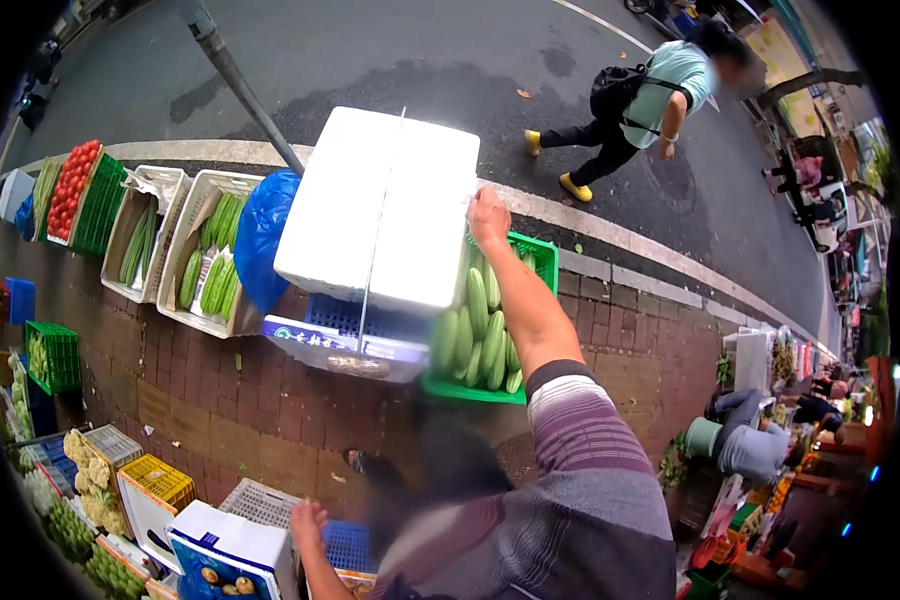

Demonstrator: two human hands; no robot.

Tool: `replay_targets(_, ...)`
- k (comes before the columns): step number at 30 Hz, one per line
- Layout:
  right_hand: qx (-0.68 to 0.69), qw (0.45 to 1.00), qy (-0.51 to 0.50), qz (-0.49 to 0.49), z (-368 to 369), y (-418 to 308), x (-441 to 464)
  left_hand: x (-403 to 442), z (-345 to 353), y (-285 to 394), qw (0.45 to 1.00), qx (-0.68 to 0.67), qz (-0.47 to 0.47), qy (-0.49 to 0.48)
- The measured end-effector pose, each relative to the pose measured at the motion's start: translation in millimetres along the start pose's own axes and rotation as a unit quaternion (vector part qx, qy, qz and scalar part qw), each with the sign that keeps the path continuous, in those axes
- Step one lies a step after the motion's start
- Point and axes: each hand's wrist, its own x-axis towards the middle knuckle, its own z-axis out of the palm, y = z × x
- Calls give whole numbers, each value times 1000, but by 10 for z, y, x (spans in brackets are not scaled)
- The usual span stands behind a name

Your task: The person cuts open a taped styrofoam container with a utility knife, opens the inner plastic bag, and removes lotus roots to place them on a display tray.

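White and block-shaped, the box (365, 200) meets the right hand (489, 216) at its right edge, fingers bent there (whether clamped, one cannot tell); the left hand (309, 522) hangs lower, fingers loosely apart. Just beside the box, a green crate (485, 396) holds green gourds (493, 345); farther out, a green basket (100, 212) holds tomatoes (73, 188).

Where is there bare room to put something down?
There's bare brick between the cream crates and the yellow basket, and more right of the green crate. It's crowded around the big white box, with the blue bag and green crate close beside.
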Motion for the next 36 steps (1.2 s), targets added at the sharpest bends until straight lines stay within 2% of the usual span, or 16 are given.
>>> replay_targets(8, 20, 991, 34, -126, -267, -117, 42, -207, -18, -557, 997, 26, -70, 19)
replay_targets(14, 89, 971, -18, -219, -648, -311, -531, -287, 112, -603, 998, -5, -62, 17)
replay_targets(16, 140, 965, -89, -204, -855, -421, -866, -303, 190, -530, 998, -17, -59, 14)
replay_targets(20, 92, 931, -284, -211, -1349, -653, -1394, -296, 371, -400, 999, -22, -46, -1)
replay_targets(22, 116, 906, -338, -226, -1576, -722, -1540, -246, 434, -372, 999, -21, -40, -9)
replay_targets(25, 142, 897, -354, -221, -1752, -797, -1551, -261, 523, -318, 999, -17, -37, -10)
replay_targets(27, 153, 906, -366, -150, -1733, -763, -1223, -304, 567, -309, 999, -21, -31, -5)
replay_targets(28, 188, 920, -329, -98, -1679, -734, -902, -297, 582, -318, 999, -30, -27, -7)
replay_targets(29, 311, 909, -277, -18, -1578, -696, -347, -279, 579, -335, 999, -39, -21, -7)
replay_targets(30, 488, 856, -166, 21, -1707, -821, 261, -287, 563, -394, 999, -46, -19, -7)
replay_targets(31, 623, 773, -104, 60, -1792, -744, 846, -329, 529, -467, 998, -63, -21, -4)
replay_targets(32, 675, 732, -67, 65, -1904, -684, 1192, -321, 509, -508, 997, -78, -18, -5)
replay_targets(33, 662, 743, -42, 87, -1917, -800, 1258, -281, 504, -503, 996, -90, -12, -8)
replay_targets(36, 620, 762, -158, 94, -1752, -953, 951, -308, 430, -616, 995, -96, -35, 15)
